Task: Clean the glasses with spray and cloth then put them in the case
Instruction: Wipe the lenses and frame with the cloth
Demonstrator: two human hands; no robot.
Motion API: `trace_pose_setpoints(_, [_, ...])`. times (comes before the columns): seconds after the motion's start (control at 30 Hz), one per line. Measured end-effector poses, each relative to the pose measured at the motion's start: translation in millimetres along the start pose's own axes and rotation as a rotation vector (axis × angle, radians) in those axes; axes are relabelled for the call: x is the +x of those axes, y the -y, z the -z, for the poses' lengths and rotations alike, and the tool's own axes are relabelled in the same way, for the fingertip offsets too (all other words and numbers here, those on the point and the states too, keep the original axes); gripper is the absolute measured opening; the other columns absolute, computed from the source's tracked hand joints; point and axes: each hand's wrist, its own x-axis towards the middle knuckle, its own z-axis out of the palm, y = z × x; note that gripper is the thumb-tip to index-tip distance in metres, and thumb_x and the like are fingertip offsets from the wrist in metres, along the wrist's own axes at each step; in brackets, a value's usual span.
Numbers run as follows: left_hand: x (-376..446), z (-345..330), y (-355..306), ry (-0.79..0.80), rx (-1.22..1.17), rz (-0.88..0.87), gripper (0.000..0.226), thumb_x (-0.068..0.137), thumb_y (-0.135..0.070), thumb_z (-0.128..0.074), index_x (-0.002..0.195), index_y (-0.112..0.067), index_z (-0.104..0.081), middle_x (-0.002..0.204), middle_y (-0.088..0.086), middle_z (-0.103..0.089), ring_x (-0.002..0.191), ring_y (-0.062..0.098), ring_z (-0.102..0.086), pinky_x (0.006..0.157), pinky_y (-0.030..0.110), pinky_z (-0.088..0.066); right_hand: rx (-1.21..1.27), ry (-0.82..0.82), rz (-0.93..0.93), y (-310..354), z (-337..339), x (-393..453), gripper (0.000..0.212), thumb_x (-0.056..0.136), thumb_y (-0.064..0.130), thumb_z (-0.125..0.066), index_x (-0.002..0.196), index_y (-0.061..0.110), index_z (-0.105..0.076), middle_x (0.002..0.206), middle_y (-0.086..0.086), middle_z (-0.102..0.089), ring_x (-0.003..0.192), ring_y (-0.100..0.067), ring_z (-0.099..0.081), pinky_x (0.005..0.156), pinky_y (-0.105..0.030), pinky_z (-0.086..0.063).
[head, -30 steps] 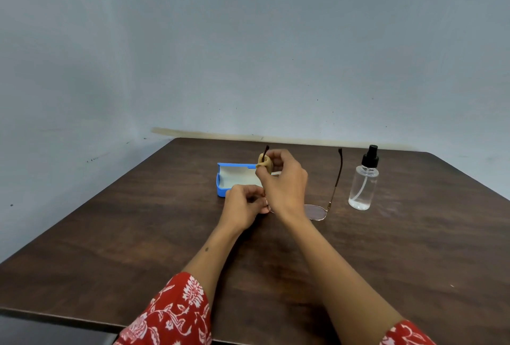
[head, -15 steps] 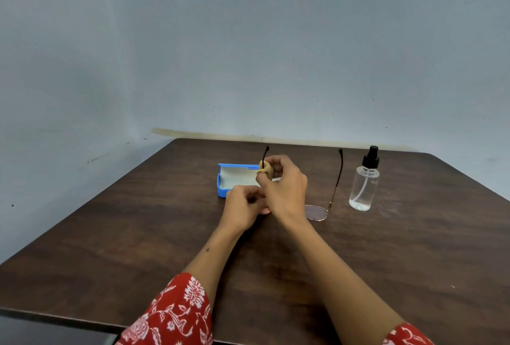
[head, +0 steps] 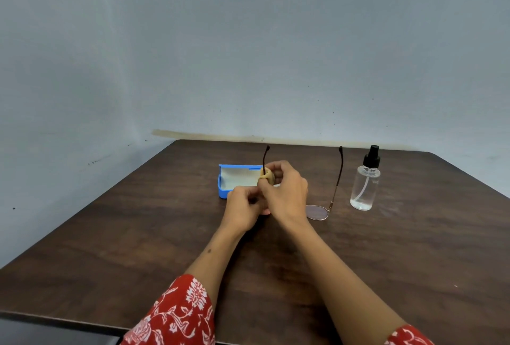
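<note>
Dark wooden table (head: pixel 138 248), seemingly blue-grey walls (head: pixel 248 41)

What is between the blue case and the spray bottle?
In the head view, both hands, left hand and right hand, hold the glasses and a yellow cloth between the case and bottle.

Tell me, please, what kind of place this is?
Probably a plain indoor room, set up as a simple work spot: a dark wooden table pushed against a bare grey wall, carrying only glasses, a blue case and a spray bottle.
</note>
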Motion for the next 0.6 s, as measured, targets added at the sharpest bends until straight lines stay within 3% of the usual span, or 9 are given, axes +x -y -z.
trace_pose_setpoints(0.1, [0, 0, -1, -0.003, 0.004, -0.005, 0.020, 0.080, 0.014, -0.057, 0.087, 0.000, -0.071, 0.072, 0.002, -0.066, 0.066, 0.003, -0.061, 0.053, 0.009, -0.046, -0.043, 0.029, -0.040, -1, -1, 0, 0.023, 0.071, 0.013, -0.063, 0.089, 0.026, -0.062, 0.083, 0.007, -0.065, 0.087, -0.019, -0.062, 0.077, -0.032, -0.051])
trace_pose_setpoints(0.27, [2, 0, 2, 0.000, -0.008, 0.023, 0.018, 0.081, 0.014, -0.056, 0.087, 0.004, -0.069, 0.074, 0.011, -0.067, 0.058, 0.002, -0.063, 0.054, 0.009, -0.046, -0.003, 0.008, -0.015, 9, 4, 2, 0.021, 0.069, 0.012, -0.065, 0.084, 0.027, -0.062, 0.078, 0.009, -0.065, 0.079, -0.016, -0.062, 0.076, -0.031, -0.050])
trace_pose_setpoints(0.6, [1, 0, 2, 0.014, -0.012, 0.034, 0.013, 0.082, 0.011, -0.057, 0.088, 0.008, -0.068, 0.070, 0.008, -0.066, 0.054, -0.002, -0.062, 0.055, 0.008, -0.046, 0.141, -0.092, 0.114, 35, 10, 6, 0.016, 0.074, 0.011, -0.066, 0.084, 0.022, -0.060, 0.070, 0.016, -0.060, 0.069, 0.000, -0.057, 0.066, -0.013, -0.044])
